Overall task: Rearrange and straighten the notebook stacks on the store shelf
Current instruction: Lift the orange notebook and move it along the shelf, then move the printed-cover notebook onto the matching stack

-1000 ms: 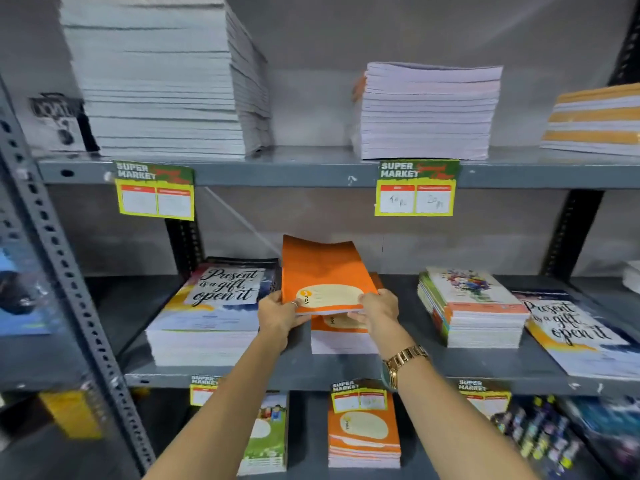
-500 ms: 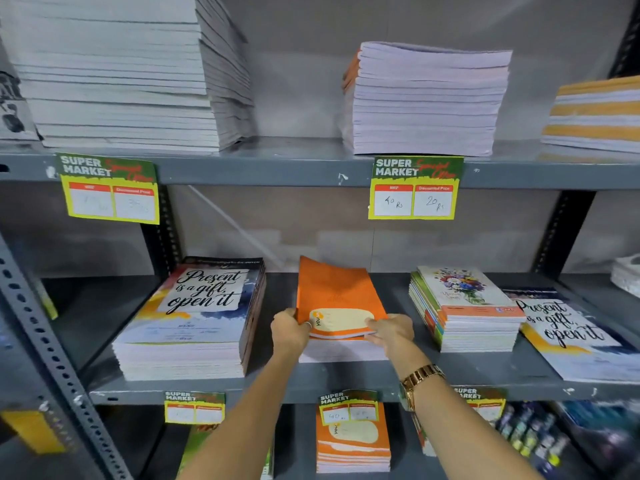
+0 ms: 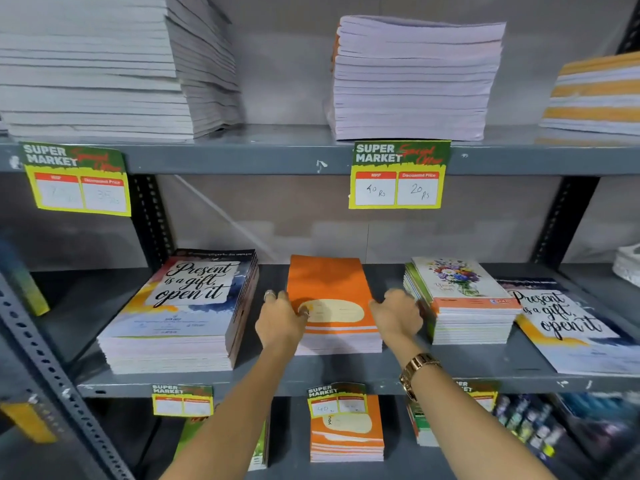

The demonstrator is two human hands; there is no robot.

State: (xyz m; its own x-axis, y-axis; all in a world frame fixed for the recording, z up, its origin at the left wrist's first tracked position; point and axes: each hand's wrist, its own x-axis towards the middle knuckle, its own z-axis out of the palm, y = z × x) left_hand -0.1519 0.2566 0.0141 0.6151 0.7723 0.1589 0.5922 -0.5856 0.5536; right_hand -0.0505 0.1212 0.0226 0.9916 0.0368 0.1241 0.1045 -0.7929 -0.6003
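A small stack of orange notebooks (image 3: 329,285) lies flat in the middle of the grey middle shelf (image 3: 450,365). My left hand (image 3: 278,322) clasps the stack's left edge, thumb resting on the top cover's cream label. My right hand (image 3: 398,315), with a gold watch on the wrist, presses curled fingers against the stack's right edge. To the left sits a tall "Present is a gift, open it" stack (image 3: 180,317). To the right stands a floral-cover stack (image 3: 460,299), then another "Present is a gift" notebook (image 3: 571,327).
The top shelf carries a large white stack (image 3: 104,64), a middle white stack (image 3: 415,77) and an orange-striped stack (image 3: 595,95). Yellow price tags (image 3: 398,174) hang on the shelf edges. Below is another orange stack (image 3: 346,431). A perforated steel upright (image 3: 52,372) runs at the left.
The orange notebook that both hands held tilted up has come down flat onto its stack. My hands have slid to the stack's two sides. The camera has moved closer.
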